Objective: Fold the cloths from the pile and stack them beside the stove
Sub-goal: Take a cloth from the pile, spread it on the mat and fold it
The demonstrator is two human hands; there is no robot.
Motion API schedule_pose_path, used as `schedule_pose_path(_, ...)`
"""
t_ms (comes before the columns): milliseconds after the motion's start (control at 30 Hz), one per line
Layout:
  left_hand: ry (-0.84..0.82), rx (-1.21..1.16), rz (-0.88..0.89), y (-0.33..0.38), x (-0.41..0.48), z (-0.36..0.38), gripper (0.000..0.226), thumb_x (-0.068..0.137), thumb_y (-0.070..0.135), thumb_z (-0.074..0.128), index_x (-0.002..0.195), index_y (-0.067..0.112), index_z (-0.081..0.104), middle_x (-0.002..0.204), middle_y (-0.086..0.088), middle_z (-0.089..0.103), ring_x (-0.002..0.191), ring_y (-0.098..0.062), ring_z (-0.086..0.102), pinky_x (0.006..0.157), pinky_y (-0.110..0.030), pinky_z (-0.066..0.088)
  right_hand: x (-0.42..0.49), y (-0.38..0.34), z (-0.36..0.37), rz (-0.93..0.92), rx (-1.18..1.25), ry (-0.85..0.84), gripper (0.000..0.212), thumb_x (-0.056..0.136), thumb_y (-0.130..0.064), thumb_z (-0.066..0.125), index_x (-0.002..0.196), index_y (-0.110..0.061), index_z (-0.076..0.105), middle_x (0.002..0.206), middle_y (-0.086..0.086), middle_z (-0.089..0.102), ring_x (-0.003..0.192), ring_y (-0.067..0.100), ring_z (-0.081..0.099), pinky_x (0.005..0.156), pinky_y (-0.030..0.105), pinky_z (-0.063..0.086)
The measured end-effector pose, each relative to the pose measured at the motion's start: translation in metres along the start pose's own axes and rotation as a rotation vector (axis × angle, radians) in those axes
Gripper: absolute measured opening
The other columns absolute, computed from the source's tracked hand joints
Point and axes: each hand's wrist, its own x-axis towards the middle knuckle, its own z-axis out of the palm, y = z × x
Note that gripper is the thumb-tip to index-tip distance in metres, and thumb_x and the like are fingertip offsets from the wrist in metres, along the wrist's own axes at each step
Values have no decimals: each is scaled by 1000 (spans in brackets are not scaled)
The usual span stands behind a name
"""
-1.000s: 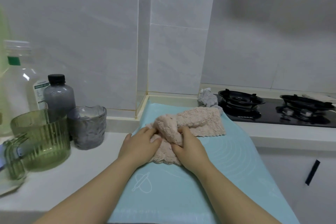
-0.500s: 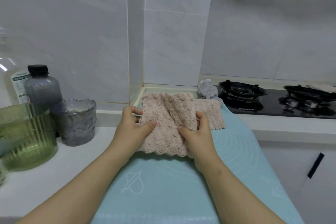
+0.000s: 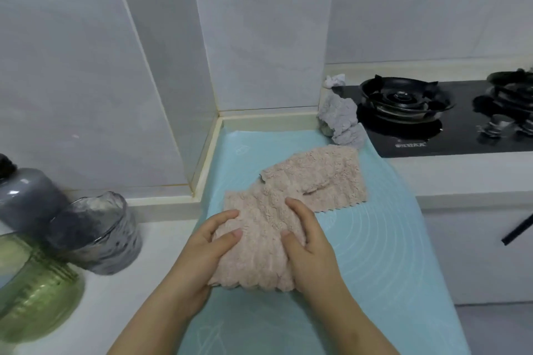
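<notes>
- Update from half a second back: the pink cloth (image 3: 256, 242) was held up off the counter and spread between the hands. Now it's come down low over the teal mat (image 3: 389, 253), far edge sagging forward.
- Left hand (image 3: 202, 251) has the cloth's left edge. Its thumb is on top, curled in, and the other fingers wrap the edge, so that's a real grip and not just resting.
- Right hand (image 3: 311, 251) mirrors it on the right edge, thumb pressed into the pile, fingers (image 3: 298, 206) laid over the top. Only the cloth is between the two hands.
- Just past the fingertips lies a second pink cloth (image 3: 328, 176), looks already folded to me. The held one's far edge touches or overlaps it, can't tell which.
- Further out past the right fingertips there's a crumpled grey cloth (image 3: 341, 121) right against the stove (image 3: 418, 124).
- My take for doing this fold well: lay it fully flat on the mat first. Smooth outward from the thumbs, then bring the near scalloped edge up to meet the far one.
- Fluffy stuff like this bunches up, so keep both edges taut and level or the fold goes crooked.
- Watch you don't drag the cloth beyond your fingertips out of shape.
</notes>
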Motion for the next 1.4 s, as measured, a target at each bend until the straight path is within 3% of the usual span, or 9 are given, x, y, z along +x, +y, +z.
schedule_pose_path(133, -7, 138, -33, 14, -1, 19, 32, 88, 4, 59, 114, 23, 60, 115, -9, 64, 96, -25, 66, 60, -28, 57, -2, -7, -13, 164, 39, 38, 41, 94, -9, 48, 100, -48, 59, 125, -12, 55, 118, 9, 52, 104, 40, 43)
schedule_pose_path(267, -106, 218, -4, 20, -8, 68, 34, 87, 8, 62, 111, 32, 60, 120, 0, 61, 104, -20, 63, 79, -35, 56, -12, -29, -70, 166, 151, 146, 35, 93, -1, 47, 97, -34, 59, 113, -19, 57, 102, -5, 56, 82, 15, 50)
schedule_pose_path(400, -212, 275, 70, 15, -19, 162, 36, 85, 10, 66, 108, 37, 61, 126, 3, 57, 115, -17, 57, 98, -40, 49, -30, -49, -168, 207, 221, 279, 32, 92, -1, 49, 98, -31, 58, 108, -15, 60, 100, 14, 61, 81, 36, 56)
schedule_pose_path(567, -348, 296, 109, 9, -42, 304, 35, 82, 12, 70, 102, 40, 63, 131, -1, 55, 124, -21, 49, 105, -42, 42, -64, -65, -301, 231, 296, 406, 30, 94, -1, 47, 101, -28, 58, 106, -6, 63, 93, 14, 64, 70, 29, 56)
schedule_pose_path(800, -493, 208, -10, -20, -59, 460, 33, 84, 5, 66, 102, 32, 61, 128, -6, 56, 113, -23, 57, 96, -39, 48, -91, -69, -452, 235, 256, 513, 34, 92, -2, 52, 112, -29, 57, 109, -9, 61, 90, 6, 64, 63, 19, 53)
schedule_pose_path(1000, -555, 215, -21, -37, -44, 581, 34, 85, 6, 65, 111, 26, 59, 112, 9, 49, 104, -14, 55, 81, -25, 46, -81, -54, -556, 276, 223, 648, 40, 90, -1, 54, 122, -25, 55, 113, -8, 59, 91, 5, 62, 62, 16, 52)
schedule_pose_path(1167, -615, 221, -11, -45, 1, 690, 36, 87, 7, 62, 116, 26, 56, 107, 13, 45, 91, -2, 52, 71, -18, 44, -27, -43, -651, 272, 213, 738, 40, 90, 2, 51, 121, -24, 54, 103, -9, 60, 83, 6, 61, 49, 12, 48)
schedule_pose_path(1300, -619, 278, 55, -31, 59, 779, 40, 88, 8, 61, 123, 25, 53, 116, 10, 41, 83, 8, 41, 56, -6, 36, 43, -44, -726, 286, 175, 771, 42, 89, 1, 50, 122, -24, 53, 112, -1, 59, 84, 9, 60, 45, 14, 47)
schedule_pose_path(1400, -630, 283, 92, -19, 99, 843, 38, 87, 8, 62, 120, 25, 55, 118, 8, 43, 84, 8, 42, 59, -7, 35, 89, -45, -783, 245, 142, 793, 40, 89, 1, 52, 120, -24, 54, 113, -1, 58, 85, 8, 58, 45, 11, 45)
